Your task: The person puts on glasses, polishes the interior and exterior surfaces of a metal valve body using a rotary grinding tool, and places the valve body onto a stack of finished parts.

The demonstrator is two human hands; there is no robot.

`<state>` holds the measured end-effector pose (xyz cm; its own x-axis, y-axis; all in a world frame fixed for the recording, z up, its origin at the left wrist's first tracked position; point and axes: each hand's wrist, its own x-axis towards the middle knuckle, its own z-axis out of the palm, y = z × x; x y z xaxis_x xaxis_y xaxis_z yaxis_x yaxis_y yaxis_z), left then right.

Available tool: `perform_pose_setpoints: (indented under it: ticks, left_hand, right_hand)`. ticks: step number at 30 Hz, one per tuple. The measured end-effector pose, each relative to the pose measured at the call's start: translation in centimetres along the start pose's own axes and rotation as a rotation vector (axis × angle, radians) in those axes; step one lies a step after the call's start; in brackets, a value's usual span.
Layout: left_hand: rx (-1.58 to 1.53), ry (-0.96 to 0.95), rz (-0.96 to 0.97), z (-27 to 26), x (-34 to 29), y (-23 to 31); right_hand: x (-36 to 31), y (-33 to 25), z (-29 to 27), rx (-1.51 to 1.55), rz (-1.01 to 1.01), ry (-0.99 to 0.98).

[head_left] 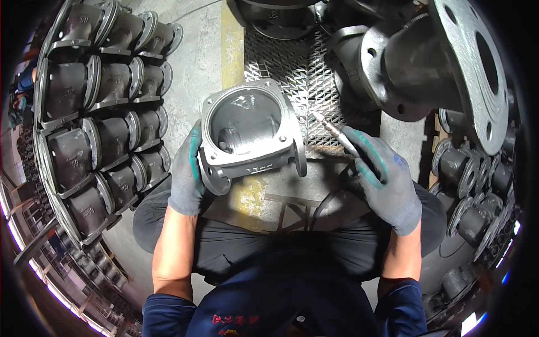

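Observation:
In front of me a grey cast-metal valve body (247,159) is tilted so that its square flange and round bore face up. Round flanges stick out at its lower left and right sides. My left hand (188,171), in a grey and green work glove, grips it at the left flange; part of the fingers is hidden behind the casting. A slim pen-shaped grinder (336,133) is wrapped in my gloved right hand (384,177). Its tip points up and left, just right of the valve body and apart from it. A dark hose (328,205) hangs below that hand.
Flanged castings (115,84) stand stacked in rows on the left. A large flanged pipe casting (426,62) rises close by at the upper right, above my right hand. Beyond the valve body lies a metal mesh grate (275,64). More castings (466,168) sit at the far right.

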<state>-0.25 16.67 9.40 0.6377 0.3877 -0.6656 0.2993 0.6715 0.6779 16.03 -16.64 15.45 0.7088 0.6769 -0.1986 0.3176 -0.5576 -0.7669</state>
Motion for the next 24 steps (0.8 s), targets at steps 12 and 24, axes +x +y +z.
perform_pose_setpoints:
  ticks: [12,24]
  left_hand:
    - [0.314,0.002,0.167,3.9,-2.2,0.9]
    - [0.450,-0.029,0.286,6.2,-3.9,-0.5]
  right_hand:
    - [0.4,-0.4,-0.6,0.085,0.194,-0.006]
    - [6.1,-5.0,-2.1,-0.575,-0.307,-0.247]
